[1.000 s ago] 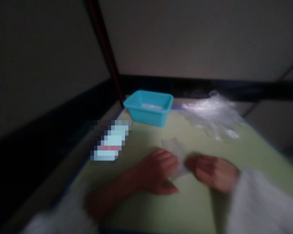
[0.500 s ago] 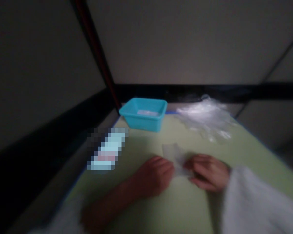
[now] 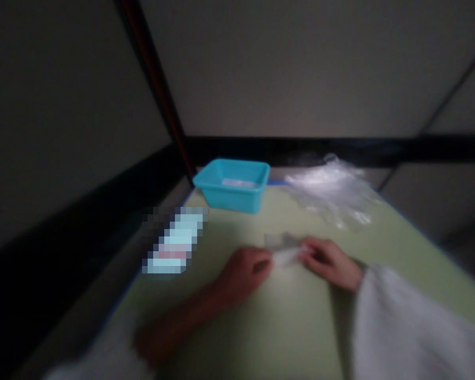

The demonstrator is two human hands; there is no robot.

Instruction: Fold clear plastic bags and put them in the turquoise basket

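Between my hands, over the green tabletop, is a small translucent plastic bag (image 3: 285, 253). My left hand (image 3: 247, 272) pinches its left side between thumb and fingers. On the right side of the bag, my right hand (image 3: 326, 258) has its fingertips closed on the plastic. Blur hides whether anything is inside the bag. Behind the hands, a turquoise basket (image 3: 233, 199) stands at the far left with something whitish in it. A heap of clear plastic bags (image 3: 332, 192) lies at the far right.
The green table (image 3: 293, 327) has a blue edge and narrows toward a dark-banded wall behind it. A pixelated light blue and pink item (image 3: 178, 243) lies at the left edge. A red and black post rises at the far left corner.
Both hands have shifted slightly, the right one up and to the left. The small bag now looks flatter and more of it shows between the fingertips.
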